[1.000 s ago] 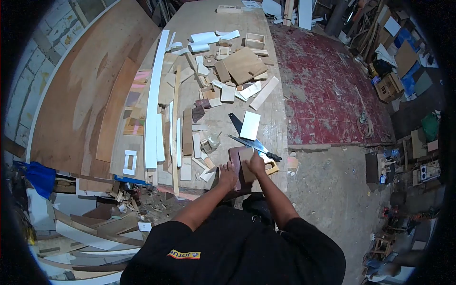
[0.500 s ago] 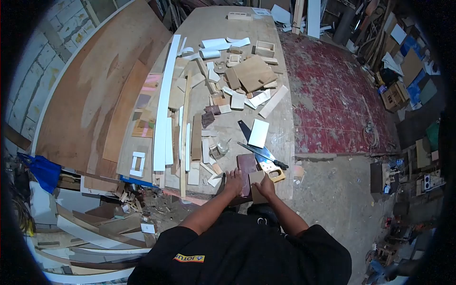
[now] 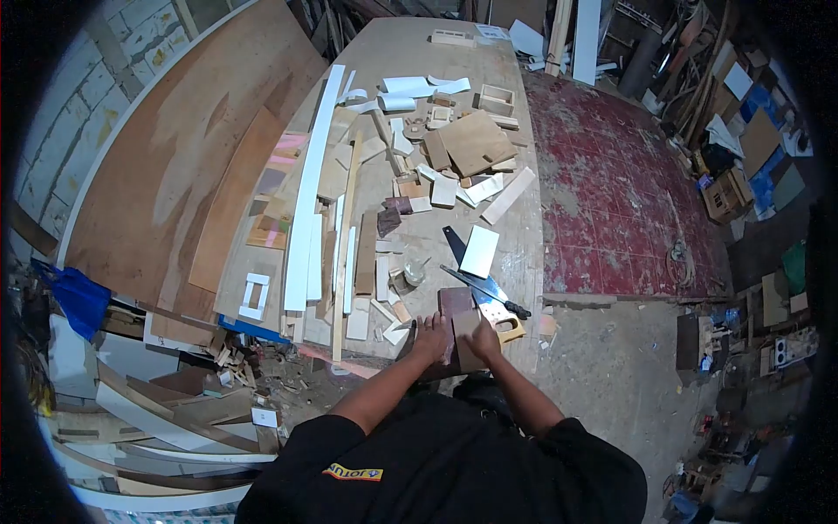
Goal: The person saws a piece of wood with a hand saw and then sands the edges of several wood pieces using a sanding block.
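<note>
Wood offcuts: pale and brown scraps [image 3: 436, 166] lie scattered across the middle of the workbench [image 3: 410, 61], well beyond the hands.
White strip: a long white board [image 3: 312, 183] runs lengthwise down the left part of the bench, with narrower slats beside it.
Handsaw: a saw [image 3: 480, 293] with a wooden handle lies just right of the hands, its blade angled up and to the left; the handle is just beside the right hand.
White card: a small white rectangle [image 3: 480, 251] rests on the saw blade, just above the hands.
Plywood sheets: large brown sheets [image 3: 175, 175] lean along the left side of the bench.
Floor: worn red flooring [image 3: 611, 175] to the right, then bare ground with clutter further off.
In the way: little lies between the hands and the piece; small scraps crowd close on the left.
Dark board: a reddish-brown flat piece [image 3: 456, 302] lies at the near edge of the bench, directly before the person, partly under both hands.
Light block: a smaller tan piece [image 3: 467, 325] lies on the dark board.
Left hand [image 3: 431, 336]: fingers spread flat, pressing on the dark board's left edge; it grips nothing.
Right hand [image 3: 485, 341]: rests on the light block; whether the fingers close around it cannot be told.
</note>
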Demonstrator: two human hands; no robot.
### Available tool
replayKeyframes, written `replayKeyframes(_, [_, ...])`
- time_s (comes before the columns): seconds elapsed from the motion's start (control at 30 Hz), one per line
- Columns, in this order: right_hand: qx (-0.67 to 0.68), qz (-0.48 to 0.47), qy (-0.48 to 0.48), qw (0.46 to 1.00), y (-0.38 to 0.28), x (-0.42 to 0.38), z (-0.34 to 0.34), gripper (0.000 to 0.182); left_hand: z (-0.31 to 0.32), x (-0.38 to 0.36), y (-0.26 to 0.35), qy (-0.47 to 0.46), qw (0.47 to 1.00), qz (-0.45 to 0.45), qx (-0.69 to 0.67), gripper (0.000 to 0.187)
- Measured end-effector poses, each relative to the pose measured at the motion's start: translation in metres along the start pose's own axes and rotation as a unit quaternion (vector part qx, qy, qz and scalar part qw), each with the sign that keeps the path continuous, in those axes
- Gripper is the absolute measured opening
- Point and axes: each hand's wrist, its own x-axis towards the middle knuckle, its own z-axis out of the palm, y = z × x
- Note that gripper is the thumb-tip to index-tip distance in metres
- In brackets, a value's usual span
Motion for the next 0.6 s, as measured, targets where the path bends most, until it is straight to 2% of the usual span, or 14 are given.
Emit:
replayKeyframes(0.03, [0.009,0.044,-0.029,0.999,-0.005,-0.019,-0.009,0.073,-0.008,-0.003,0.002,-0.026,1.0,-0.003,-0.007,0.127])
replayKeyframes(0.07, [0.006,0.041,-0.032,0.999,-0.001,-0.025,-0.006,0.073,0.0,0.0,0.002,-0.025,1.0,-0.006,-0.011,0.127])
replayKeyframes(0.13, [0.022,0.037,-0.025,0.999,-0.008,-0.029,-0.011,0.074,0.01,0.005,0.001,0.033,0.999,-0.019,-0.012,0.124])
replayKeyframes(0.17, [-0.002,0.082,-0.073,0.994,-0.012,-0.018,-0.017,0.07,0.014,0.007,-0.001,0.035,0.999,-0.023,-0.012,0.124])
replayKeyframes(0.23, [-0.018,0.082,-0.067,0.994,-0.019,0.022,-0.011,0.069,-0.008,-0.005,0.002,-0.017,1.0,-0.005,0.009,0.106])
replayKeyframes(0.27, [-0.034,0.087,-0.06,0.994,-0.021,0.041,-0.009,0.067,-0.006,-0.005,0.003,-0.016,1.0,-0.005,0.008,0.106])
replayKeyframes(0.33, [-0.021,0.114,-0.008,0.993,-0.038,0.079,-0.007,0.06,0.004,0.003,0.004,-0.001,0.999,-0.025,0.022,0.085])
replayKeyframes(0.37, [-0.022,0.112,-0.01,0.993,-0.049,0.091,-0.01,0.06,0.006,0.008,0.003,-0.001,0.999,-0.028,0.02,0.085])
replayKeyframes(0.4, [-0.032,0.111,-0.015,0.993,-0.06,0.098,-0.012,0.054,0.01,0.012,0.003,-0.021,0.999,-0.032,0.04,0.075])
replayKeyframes(0.43, [-0.042,0.114,-0.021,0.992,-0.068,0.094,-0.011,0.047,0.013,0.01,0.003,-0.044,0.997,-0.033,0.059,0.067])
replayKeyframes(0.47, [-0.042,0.118,-0.024,0.992,-0.074,0.084,-0.01,0.047,0.016,0.009,0.002,-0.048,0.997,-0.03,0.058,0.067])
replayKeyframes(0.57, [-0.105,0.051,-0.055,0.992,-0.08,0.038,-0.014,0.04,0.019,0.007,0.003,-0.035,0.995,-0.019,0.097,0.06])
replayKeyframes(0.6, [-0.105,0.055,-0.056,0.991,-0.08,0.015,-0.015,0.04,0.02,0.005,0.004,-0.008,0.996,-0.028,0.083,0.06])
